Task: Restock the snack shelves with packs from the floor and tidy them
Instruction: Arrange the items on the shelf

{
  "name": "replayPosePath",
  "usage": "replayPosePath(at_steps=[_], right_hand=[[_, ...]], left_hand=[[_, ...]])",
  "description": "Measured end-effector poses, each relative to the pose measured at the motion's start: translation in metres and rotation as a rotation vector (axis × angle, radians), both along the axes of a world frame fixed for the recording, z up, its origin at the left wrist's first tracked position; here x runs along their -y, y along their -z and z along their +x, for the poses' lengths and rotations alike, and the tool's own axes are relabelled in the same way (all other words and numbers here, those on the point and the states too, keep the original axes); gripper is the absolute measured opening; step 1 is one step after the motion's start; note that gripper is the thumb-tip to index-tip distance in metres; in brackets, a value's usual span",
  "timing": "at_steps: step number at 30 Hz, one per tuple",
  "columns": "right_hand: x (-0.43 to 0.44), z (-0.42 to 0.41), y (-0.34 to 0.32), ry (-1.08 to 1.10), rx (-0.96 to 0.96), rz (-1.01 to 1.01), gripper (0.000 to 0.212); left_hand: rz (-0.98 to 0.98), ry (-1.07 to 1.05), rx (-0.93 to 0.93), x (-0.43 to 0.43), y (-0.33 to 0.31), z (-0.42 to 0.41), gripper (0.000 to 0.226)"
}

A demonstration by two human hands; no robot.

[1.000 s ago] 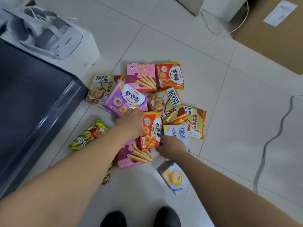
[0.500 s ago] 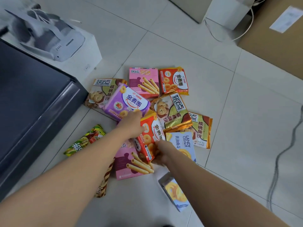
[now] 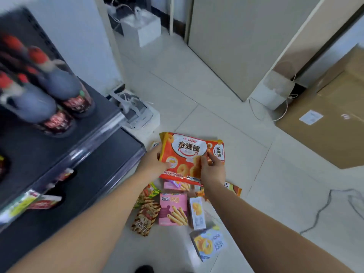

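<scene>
Orange snack pack [image 3: 189,154] held off the floor in both hands, just beside the corner of the dark shelves [image 3: 88,154].

Head view: left hand [image 3: 155,162] grips the pack's left edge; right hand [image 3: 211,168] pinches its lower right front, so both are clamped on it. Pack face reads 金麦圈 in large characters, with ring biscuits pictured. The upper shelf carries red-capped bottles [image 3: 59,85], blurred, their labels unreadable. On the floor tiles [image 3: 216,85] below the hands lie a pink box [image 3: 173,209] picturing rolled wafers, a brown striped pack [image 3: 145,217], a slim white box [image 3: 197,211] and a blue-white box [image 3: 209,244] showing a ring biscuit. Print on these is too small to read. A cardboard carton [image 3: 334,125] sits far right, bearing a white label.
</scene>
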State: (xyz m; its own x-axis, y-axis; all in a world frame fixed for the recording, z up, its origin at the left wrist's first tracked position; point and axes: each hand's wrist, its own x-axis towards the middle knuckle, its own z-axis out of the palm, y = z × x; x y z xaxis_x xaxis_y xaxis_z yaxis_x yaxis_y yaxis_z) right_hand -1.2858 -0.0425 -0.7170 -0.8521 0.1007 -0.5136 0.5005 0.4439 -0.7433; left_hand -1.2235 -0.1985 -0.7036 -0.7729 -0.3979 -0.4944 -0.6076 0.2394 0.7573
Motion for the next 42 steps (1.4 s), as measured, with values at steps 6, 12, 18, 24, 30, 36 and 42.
replayPosePath(at_steps=[6, 12, 18, 24, 30, 36, 42], right_hand=[[0.038, 0.004, -0.140, -0.174, -0.152, -0.004, 0.034], [0.074, 0.037, -0.249, -0.368, -0.259, -0.075, 0.033], [0.093, 0.090, -0.322, -0.639, -0.354, -0.151, 0.034], [0.107, 0.169, -0.381, -0.898, -0.434, -0.247, 0.037], [0.124, 0.268, -0.432, -1.182, -0.504, -0.411, 0.036], [0.131, 0.392, -0.477, -1.427, -0.567, -0.571, 0.036], [0.107, 0.529, -0.519, -1.639, -0.620, -0.707, 0.037]], left_hand=[[-0.039, -0.231, -0.120, 0.017, -0.137, 0.031, 0.025], [-0.162, -0.480, -0.197, 0.031, -0.251, 0.086, 0.027], [-0.174, -0.755, -0.296, 0.017, -0.327, 0.168, 0.030], [-0.234, -1.027, -0.328, -0.010, -0.386, 0.267, 0.027], [-0.401, -1.223, -0.297, -0.027, -0.441, 0.378, 0.033], [-0.526, -1.454, -0.324, -0.066, -0.489, 0.498, 0.033], [-0.624, -1.692, -0.283, -0.130, -0.527, 0.628, 0.035]])
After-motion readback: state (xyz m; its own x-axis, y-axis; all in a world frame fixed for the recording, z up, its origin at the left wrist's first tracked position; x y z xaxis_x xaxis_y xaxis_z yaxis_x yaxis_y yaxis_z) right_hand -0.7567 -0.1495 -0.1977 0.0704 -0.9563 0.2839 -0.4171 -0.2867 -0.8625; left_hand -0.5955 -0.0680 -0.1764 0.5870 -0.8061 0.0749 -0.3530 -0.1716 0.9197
